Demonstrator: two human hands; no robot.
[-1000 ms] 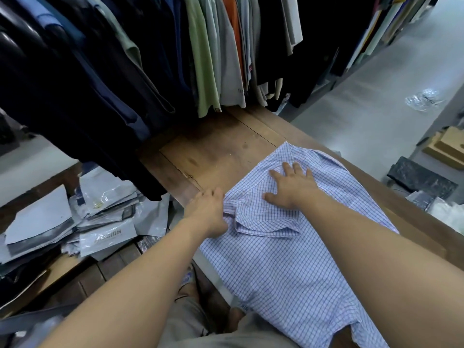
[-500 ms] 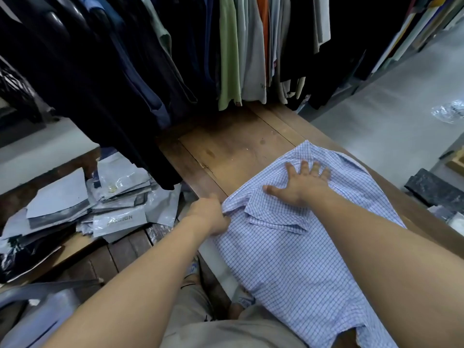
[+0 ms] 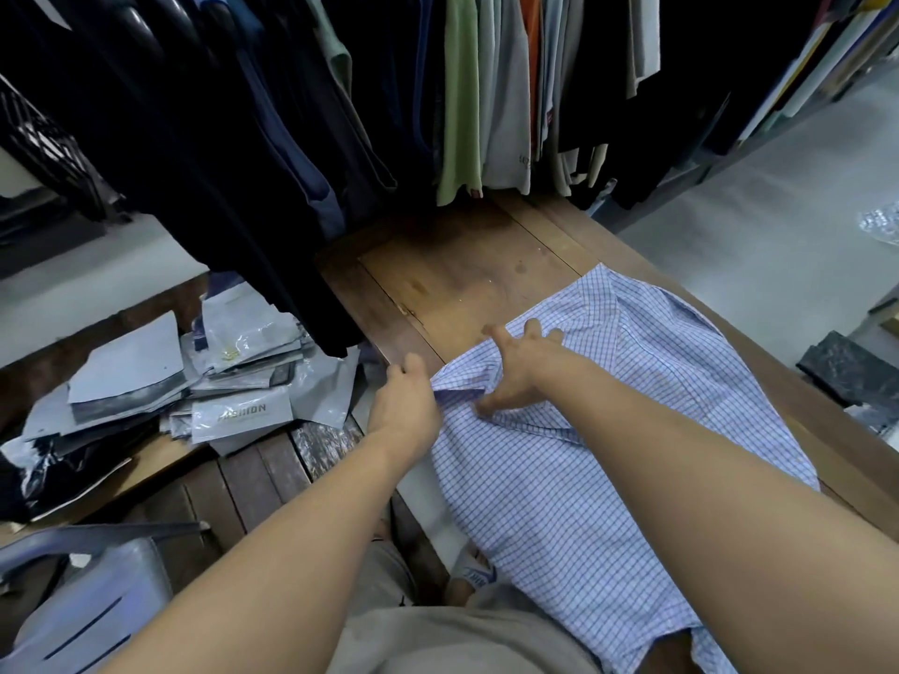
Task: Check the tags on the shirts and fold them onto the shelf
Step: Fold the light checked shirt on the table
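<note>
The checked shirt (image 3: 559, 503) lies flat on the wooden bench (image 3: 462, 270). Its long axis runs from the collar (image 3: 467, 389) at the far end back toward us, and the hem spills over the near edge by our lap. One shoulder spreads away to the right across the boards. Both our hands meet at the collar end, so what we need lies between them, not ahead or off to one side.

Our left hand (image 3: 406, 406) sits at the shirt's left edge, fingers curled and gripping the collar's tip, close to the bench's left side. Our right hand (image 3: 523, 369) is just beside it on the cloth, fingers bent and bunching a fold behind the collar, thumb pointing toward the left hand. The two are near but apart, with the collar band stretched between them.

We judge this to be the tag check: the neck looks held open, and the label should sit inside the band between the hands. No tag shows yet. The left hand is nearer the opening, so it would turn the band out while the right pins the cloth. Folding would come after. Hanging clothes (image 3: 462, 90) crowd the bench's far end, and grey bags (image 3: 233, 381) are heaped to the left.
</note>
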